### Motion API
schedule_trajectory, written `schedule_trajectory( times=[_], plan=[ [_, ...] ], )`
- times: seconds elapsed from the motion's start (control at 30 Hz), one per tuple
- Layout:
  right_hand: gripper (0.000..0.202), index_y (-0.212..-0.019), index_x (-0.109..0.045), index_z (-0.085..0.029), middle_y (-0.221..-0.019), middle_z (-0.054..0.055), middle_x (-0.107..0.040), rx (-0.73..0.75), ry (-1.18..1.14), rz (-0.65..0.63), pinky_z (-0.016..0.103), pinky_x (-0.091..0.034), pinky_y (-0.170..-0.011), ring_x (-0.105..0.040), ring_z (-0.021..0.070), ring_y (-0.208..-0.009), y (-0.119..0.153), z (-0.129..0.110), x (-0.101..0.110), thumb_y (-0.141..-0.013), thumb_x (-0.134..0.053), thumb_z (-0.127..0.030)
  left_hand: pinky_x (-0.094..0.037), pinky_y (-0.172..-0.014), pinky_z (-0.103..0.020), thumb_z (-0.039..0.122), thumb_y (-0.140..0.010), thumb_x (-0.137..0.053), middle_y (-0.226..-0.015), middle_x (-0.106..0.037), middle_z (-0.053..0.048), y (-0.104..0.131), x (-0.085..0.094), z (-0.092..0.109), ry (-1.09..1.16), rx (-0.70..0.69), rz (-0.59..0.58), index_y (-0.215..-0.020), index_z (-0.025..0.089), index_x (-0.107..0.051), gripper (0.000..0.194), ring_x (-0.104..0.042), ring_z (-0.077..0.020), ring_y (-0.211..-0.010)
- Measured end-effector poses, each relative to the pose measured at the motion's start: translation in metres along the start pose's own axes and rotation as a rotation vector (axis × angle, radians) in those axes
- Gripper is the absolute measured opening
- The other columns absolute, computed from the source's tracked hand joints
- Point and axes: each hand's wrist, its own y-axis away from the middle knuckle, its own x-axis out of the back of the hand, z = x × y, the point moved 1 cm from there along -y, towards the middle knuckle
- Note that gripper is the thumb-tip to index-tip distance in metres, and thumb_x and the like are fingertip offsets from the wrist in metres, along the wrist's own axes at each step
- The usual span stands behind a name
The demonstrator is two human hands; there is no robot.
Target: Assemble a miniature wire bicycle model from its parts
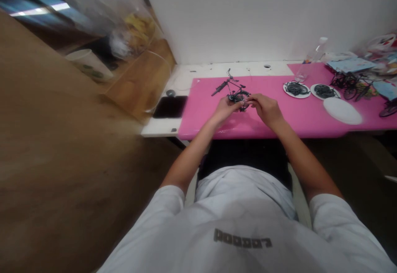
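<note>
A small black model bicycle (233,86) is tilted above the pink mat (204,116), its handlebar pointing away from me. My left hand (226,108) grips it low down, near the pedals and rear wheel. At the rear wheel's right side, the fingertips of my right hand (266,106) are pinched together. Whatever lies between those fingertips is too small to make out. A dark wheel end of the bicycle reaches out to the left, seen nearly edge-on.
Two white plates (297,95) of black parts stand on the right, with a white oval lid or plate (342,111) before them. More model bicycles (350,83) and a clear bottle (312,60) are farther right. A black phone-like slab (170,106) lies left of the mat.
</note>
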Motion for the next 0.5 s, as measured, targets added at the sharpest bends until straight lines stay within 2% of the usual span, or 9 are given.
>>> schedule_trajectory(
  times=[0.17, 0.27, 0.4, 0.5],
  plan=[
    [0.045, -0.112, -0.078, -0.024, -0.110, 0.013, -0.086, 0.002, 0.135, -0.041, 0.040, -0.059, -0.086, -0.081, 0.0293, -0.098, -0.001, 0.004, 0.005, -0.117, -0.054, -0.062, -0.063, -0.078, -0.031, 0.040, -0.089, -0.094, -0.099, -0.085, -0.012, 0.003, -0.002, 0.011, -0.038, -0.049, 0.043, -0.105, 0.015, -0.081, 0.033, -0.080, -0.0210, -0.088],
    [0.055, -0.105, -0.078, -0.021, -0.097, 0.015, -0.085, -0.033, 0.259, -0.064, 0.037, -0.049, -0.072, -0.078, 0.0285, -0.086, -0.001, 0.004, 0.004, -0.117, -0.051, -0.067, -0.066, -0.083, -0.035, 0.034, -0.090, -0.092, -0.098, -0.085, -0.013, 0.004, -0.006, 0.013, -0.042, -0.058, 0.051, -0.102, 0.014, -0.080, 0.026, -0.082, -0.0232, -0.090],
    [0.067, -0.085, -0.074, -0.020, -0.076, 0.014, -0.078, -0.113, 0.413, -0.064, 0.035, -0.034, -0.065, -0.071, 0.0261, -0.073, -0.001, 0.004, 0.001, -0.116, -0.047, -0.072, -0.069, -0.091, -0.039, 0.033, -0.087, -0.094, -0.107, -0.086, -0.014, 0.004, -0.012, 0.008, -0.025, -0.068, 0.051, -0.108, 0.013, -0.079, 0.033, -0.084, -0.0248, -0.098],
    [0.070, -0.080, -0.071, -0.019, -0.075, 0.015, -0.076, -0.154, 0.455, -0.091, 0.035, -0.029, -0.064, -0.069, 0.0256, -0.071, -0.002, -0.001, -0.001, -0.119, -0.040, -0.068, -0.069, -0.094, -0.039, 0.034, -0.086, -0.095, -0.113, -0.086, -0.016, 0.004, -0.015, 0.005, -0.003, -0.066, 0.064, -0.111, 0.013, -0.078, 0.037, -0.084, -0.0249, -0.102]
  ],
)
